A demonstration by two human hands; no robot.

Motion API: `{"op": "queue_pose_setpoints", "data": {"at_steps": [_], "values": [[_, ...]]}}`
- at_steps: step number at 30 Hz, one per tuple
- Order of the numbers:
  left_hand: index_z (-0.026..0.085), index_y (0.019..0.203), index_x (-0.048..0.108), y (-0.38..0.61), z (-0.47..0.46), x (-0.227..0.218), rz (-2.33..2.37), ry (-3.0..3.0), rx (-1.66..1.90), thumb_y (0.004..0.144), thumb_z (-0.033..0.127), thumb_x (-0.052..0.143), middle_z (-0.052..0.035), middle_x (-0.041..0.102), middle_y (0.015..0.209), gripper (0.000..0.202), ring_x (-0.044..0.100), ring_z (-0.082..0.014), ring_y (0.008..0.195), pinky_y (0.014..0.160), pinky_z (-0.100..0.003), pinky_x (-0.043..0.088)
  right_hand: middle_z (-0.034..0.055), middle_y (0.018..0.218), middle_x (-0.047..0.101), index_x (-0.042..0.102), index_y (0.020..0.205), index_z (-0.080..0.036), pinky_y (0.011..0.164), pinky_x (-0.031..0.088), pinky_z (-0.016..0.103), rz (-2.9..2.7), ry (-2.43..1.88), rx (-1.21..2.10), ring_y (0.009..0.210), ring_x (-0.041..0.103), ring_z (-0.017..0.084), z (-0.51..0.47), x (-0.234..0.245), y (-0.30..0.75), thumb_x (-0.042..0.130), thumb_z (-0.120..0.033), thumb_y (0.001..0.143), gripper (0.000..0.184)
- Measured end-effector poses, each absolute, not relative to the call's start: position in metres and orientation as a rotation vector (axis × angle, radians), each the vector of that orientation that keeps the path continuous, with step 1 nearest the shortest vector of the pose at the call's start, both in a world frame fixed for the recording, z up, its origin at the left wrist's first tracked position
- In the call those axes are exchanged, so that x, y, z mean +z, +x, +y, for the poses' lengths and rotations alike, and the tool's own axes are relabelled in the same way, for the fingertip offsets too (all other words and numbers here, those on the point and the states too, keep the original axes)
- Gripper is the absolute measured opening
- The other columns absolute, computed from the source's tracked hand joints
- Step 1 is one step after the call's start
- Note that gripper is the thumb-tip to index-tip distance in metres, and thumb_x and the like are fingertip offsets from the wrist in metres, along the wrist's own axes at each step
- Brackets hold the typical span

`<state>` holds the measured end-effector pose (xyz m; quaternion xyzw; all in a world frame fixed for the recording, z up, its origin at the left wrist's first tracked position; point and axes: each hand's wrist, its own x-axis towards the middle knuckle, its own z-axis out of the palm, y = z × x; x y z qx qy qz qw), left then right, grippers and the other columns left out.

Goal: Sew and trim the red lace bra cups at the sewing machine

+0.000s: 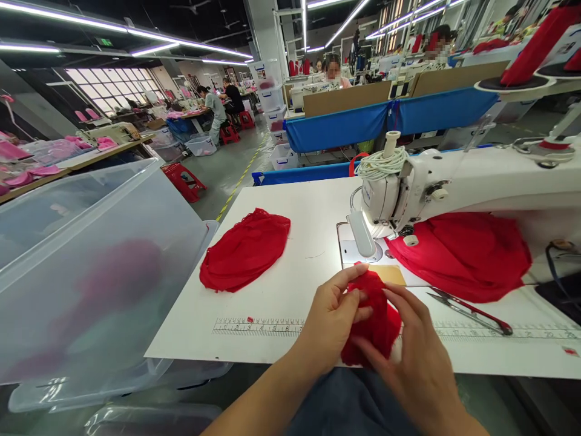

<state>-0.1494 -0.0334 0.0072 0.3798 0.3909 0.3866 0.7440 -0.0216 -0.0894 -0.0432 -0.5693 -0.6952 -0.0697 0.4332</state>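
A small piece of red fabric (373, 321) is held between both hands, just in front of the sewing machine's needle area. My left hand (333, 318) pinches its upper left edge with thumb and fingers. On the other side, my right hand (415, 339) grips the right and lower edges, fingers bent round it. The white sewing machine (385, 194) stands right behind the hands. A pile of red fabric (463, 254) lies under the machine arm, and a stack of red fabric pieces (247, 251) rests on the table's left part.
Thread snips (472, 312) lie right of my right hand, over the ruler (258, 327) printed along the white table (190, 330). Translucent plastic bins (100, 290) stand close at the left. A red thread cone (540, 45) is at upper right. Other people work further back.
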Motion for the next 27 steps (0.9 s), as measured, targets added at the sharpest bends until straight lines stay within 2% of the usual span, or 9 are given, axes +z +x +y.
{"op": "queue_pose_setpoints", "data": {"at_steps": [2, 5, 7, 9, 11, 14, 17, 21, 27], "values": [[0.017, 0.127, 0.057, -0.147, -0.036, 0.007, 0.865, 0.912, 0.862, 0.088, 0.018, 0.051, -0.0073, 0.066, 0.101, 0.039, 0.064, -0.015, 0.089, 0.088, -0.032, 0.053, 0.0165, 0.122, 0.053, 0.037, 0.136, -0.019, 0.083, 0.055, 0.042, -1.65, -1.43, -0.152, 0.114, 0.054, 0.027, -0.08, -0.048, -0.027, 0.049, -0.014, 0.086, 0.052], [0.018, 0.128, 0.056, -0.154, -0.033, 0.002, 0.916, 1.234, 0.93, 0.09, 0.018, 0.046, -0.0098, 0.063, 0.111, 0.039, 0.062, -0.0188, 0.097, 0.086, -0.035, 0.053, 0.0105, 0.114, 0.059, 0.054, 0.119, -0.024, 0.078, 0.055, 0.034, -1.553, -1.371, -0.018, 0.105, 0.06, 0.022, -0.072, -0.047, -0.019, 0.046, -0.009, 0.082, 0.041], [0.018, 0.121, 0.061, -0.161, -0.026, -0.002, 0.988, 1.58, 0.974, 0.087, 0.016, 0.048, -0.0095, 0.062, 0.108, 0.036, 0.06, -0.0211, 0.098, 0.085, -0.038, 0.052, 0.0058, 0.102, 0.066, 0.063, 0.103, -0.025, 0.076, 0.054, 0.031, -1.51, -1.331, 0.198, 0.092, 0.065, 0.02, -0.072, -0.04, -0.012, 0.048, -0.014, 0.082, 0.028], [0.02, 0.105, 0.068, -0.167, -0.019, -0.004, 1.092, 1.881, 0.977, 0.084, 0.013, 0.05, -0.0083, 0.062, 0.1, 0.029, 0.057, -0.0224, 0.096, 0.086, -0.04, 0.049, 0.0028, 0.087, 0.071, 0.068, 0.09, -0.025, 0.069, 0.054, 0.028, -1.413, -1.334, 0.525, 0.079, 0.067, 0.019, -0.071, -0.032, -0.007, 0.053, -0.024, 0.084, 0.017], [0.02, 0.088, 0.071, -0.17, -0.01, -0.003, 1.161, 1.995, 0.954, 0.082, 0.013, 0.053, -0.008, 0.059, 0.102, 0.02, 0.055, -0.0233, 0.098, 0.089, -0.041, 0.046, 0.0023, 0.079, 0.072, 0.071, 0.085, -0.024, 0.064, 0.053, 0.027, -1.21, -1.348, 0.869, 0.073, 0.066, 0.019, -0.069, -0.027, -0.006, 0.06, -0.037, 0.083, 0.017], [0.018, 0.078, 0.067, -0.172, 0.0, 0.001, 1.017, 1.84, 0.812, 0.084, 0.021, 0.057, -0.0068, 0.059, 0.103, 0.012, 0.054, -0.0218, 0.099, 0.09, -0.036, 0.043, 0.002, 0.08, 0.073, 0.073, 0.088, -0.025, 0.063, 0.052, 0.028, -0.821, -1.245, 1.244, 0.073, 0.067, 0.02, -0.063, -0.026, -0.005, 0.071, -0.048, 0.075, 0.027], [0.016, 0.079, 0.063, -0.172, 0.006, 0.002, 0.804, 1.477, 0.591, 0.087, 0.034, 0.058, -0.0024, 0.059, 0.08, 0.02, 0.054, -0.0152, 0.078, 0.075, -0.028, 0.042, 0.0018, 0.083, 0.073, 0.073, 0.091, -0.026, 0.067, 0.053, 0.029, -0.575, -1.121, 1.403, 0.075, 0.067, 0.02, -0.058, -0.029, -0.004, 0.078, -0.046, 0.068, 0.031], [0.014, 0.079, 0.058, -0.169, 0.008, -0.004, 0.722, 1.258, 0.616, 0.084, 0.045, 0.063, 0.0017, 0.053, 0.072, 0.031, 0.045, -0.0093, 0.066, 0.063, -0.022, 0.036, 0.0018, 0.09, 0.073, 0.072, 0.093, -0.026, 0.071, 0.053, 0.029, -0.542, -1.063, 1.412, 0.079, 0.067, 0.018, -0.056, -0.03, -0.002, 0.078, -0.044, 0.071, 0.029], [0.014, 0.078, 0.058, -0.161, 0.008, -0.005, 0.74, 1.23, 0.683, 0.079, 0.05, 0.067, 0.0002, 0.055, 0.074, 0.038, 0.047, -0.0103, 0.068, 0.066, -0.023, 0.038, 0.0011, 0.098, 0.073, 0.071, 0.1, -0.028, 0.072, 0.052, 0.027, -0.732, -1.1, 1.35, 0.084, 0.066, 0.018, -0.057, -0.032, -0.001, 0.071, -0.045, 0.078, 0.028]]}}
